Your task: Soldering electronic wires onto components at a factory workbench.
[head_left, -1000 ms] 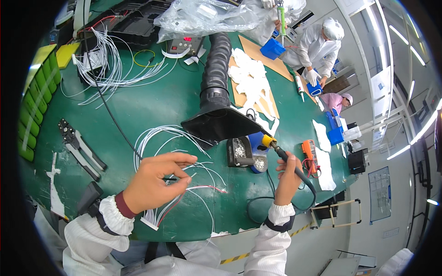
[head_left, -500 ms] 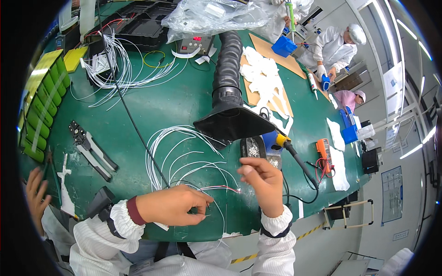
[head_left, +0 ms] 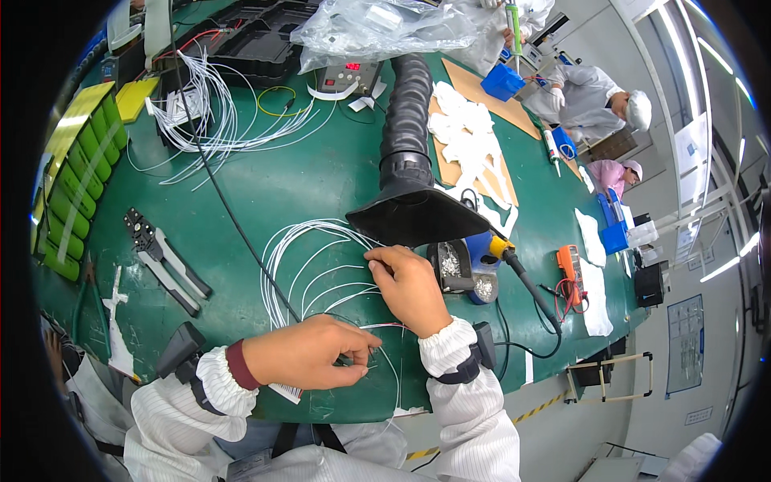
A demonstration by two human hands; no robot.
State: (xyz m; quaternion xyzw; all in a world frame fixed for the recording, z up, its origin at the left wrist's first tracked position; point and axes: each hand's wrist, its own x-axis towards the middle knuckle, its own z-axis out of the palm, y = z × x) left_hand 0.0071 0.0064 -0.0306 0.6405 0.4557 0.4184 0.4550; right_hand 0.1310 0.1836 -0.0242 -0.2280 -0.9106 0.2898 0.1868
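Observation:
A looped bundle of thin white wires (head_left: 277,261) lies on the green table in front of me, its loose ends fanned to the right. My left hand (head_left: 309,353) is closed over the near part of the bundle, thumb and forefinger pinching a thin wire; the exact grip is partly hidden. A flat piece with a printed white label (head_left: 287,392) shows under that wrist. Over the loose ends, my right hand (head_left: 409,293) is curled, its fingertips closing at a white wire. One wire with a red section (head_left: 393,325) runs between the two hands.
A black fume hood (head_left: 418,213) on a ribbed hose hangs just beyond my right hand. Right of it are a soldering iron (head_left: 518,273) in its stand and an orange multimeter (head_left: 570,269). Wire strippers (head_left: 165,261) lie left; green bins (head_left: 76,181) stand farther left. People work nearby.
My right hand has come left and forward from a raised spot onto the loose wire ends. My left hand has barely moved. Another person's hand at the left edge has drawn back.

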